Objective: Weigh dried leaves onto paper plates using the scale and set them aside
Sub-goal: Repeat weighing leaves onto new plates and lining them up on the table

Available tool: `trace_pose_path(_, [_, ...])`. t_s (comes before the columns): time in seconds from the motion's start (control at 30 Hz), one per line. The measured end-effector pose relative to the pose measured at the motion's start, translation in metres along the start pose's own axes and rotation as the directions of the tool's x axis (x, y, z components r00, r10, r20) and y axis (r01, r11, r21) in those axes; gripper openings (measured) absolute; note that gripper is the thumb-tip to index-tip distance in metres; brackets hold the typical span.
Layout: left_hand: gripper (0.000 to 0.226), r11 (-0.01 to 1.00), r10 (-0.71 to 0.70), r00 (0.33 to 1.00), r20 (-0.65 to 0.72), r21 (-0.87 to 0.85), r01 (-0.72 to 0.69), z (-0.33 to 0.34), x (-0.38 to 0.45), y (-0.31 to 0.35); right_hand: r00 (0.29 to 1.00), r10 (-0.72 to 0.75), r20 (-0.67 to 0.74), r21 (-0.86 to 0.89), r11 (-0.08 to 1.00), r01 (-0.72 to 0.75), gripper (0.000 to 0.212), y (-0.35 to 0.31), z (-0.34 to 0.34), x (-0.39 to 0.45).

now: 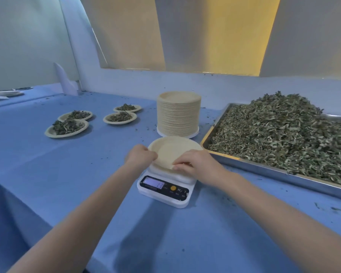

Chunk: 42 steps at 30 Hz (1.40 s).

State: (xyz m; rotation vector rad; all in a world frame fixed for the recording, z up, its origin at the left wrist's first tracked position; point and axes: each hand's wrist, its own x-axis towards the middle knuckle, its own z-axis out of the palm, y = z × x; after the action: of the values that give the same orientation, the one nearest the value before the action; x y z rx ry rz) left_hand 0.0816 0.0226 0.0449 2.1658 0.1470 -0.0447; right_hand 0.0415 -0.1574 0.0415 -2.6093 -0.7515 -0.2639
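Note:
An empty paper plate [172, 149] lies on the white digital scale [165, 191], whose lit display shows a number. My left hand [140, 155] grips the plate's left rim with curled fingers. My right hand [193, 163] pinches the plate's near right rim. A big heap of dried leaves [283, 131] fills a metal tray [264, 169] to the right of the scale. A tall stack of paper plates [178, 115] stands just behind the scale.
Several filled plates of leaves sit at the left on the blue cloth, among them one [67, 128] nearest and one [120, 117] farther right. Leaf crumbs are scattered over the cloth. More plates [8, 93] lie at the far left. A wall rises behind.

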Motion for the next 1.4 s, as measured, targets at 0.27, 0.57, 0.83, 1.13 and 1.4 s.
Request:
trace_pose_path(0.27, [0.009, 0.999, 0.034, 0.987, -0.155, 0.044, -0.027, -0.006, 0.006, 0.013, 0.990, 0.064, -0.127, 0.095, 0.994, -0.052, 0.027, 0.009, -0.007, 0.011])
trace_pose_path(0.57, [0.012, 0.967, 0.253, 0.966, -0.058, -0.027, -0.255, -0.004, 0.001, 0.057, 0.975, 0.085, -0.205, 0.148, 0.987, -0.055, 0.020, 0.004, -0.023, 0.030])
trace_pose_path(0.83, [0.009, 0.967, 0.235, 0.972, 0.011, -0.102, -0.233, -0.002, 0.009, 0.055, 0.972, 0.110, -0.208, 0.193, 0.979, -0.070, 0.018, 0.010, -0.023, 0.032])
trace_pose_path(1.13, [0.008, 0.947, 0.304, 0.950, 0.077, -0.136, -0.292, 0.020, 0.009, 0.071, 0.953, 0.228, -0.202, 0.146, 0.969, -0.200, 0.025, 0.034, -0.036, 0.023])
trace_pose_path(1.4, [0.024, 0.898, 0.387, 0.872, 0.299, 0.090, -0.430, 0.108, 0.018, 0.128, 0.877, 0.469, -0.100, -0.129, 0.868, -0.479, 0.034, 0.094, -0.066, 0.003])
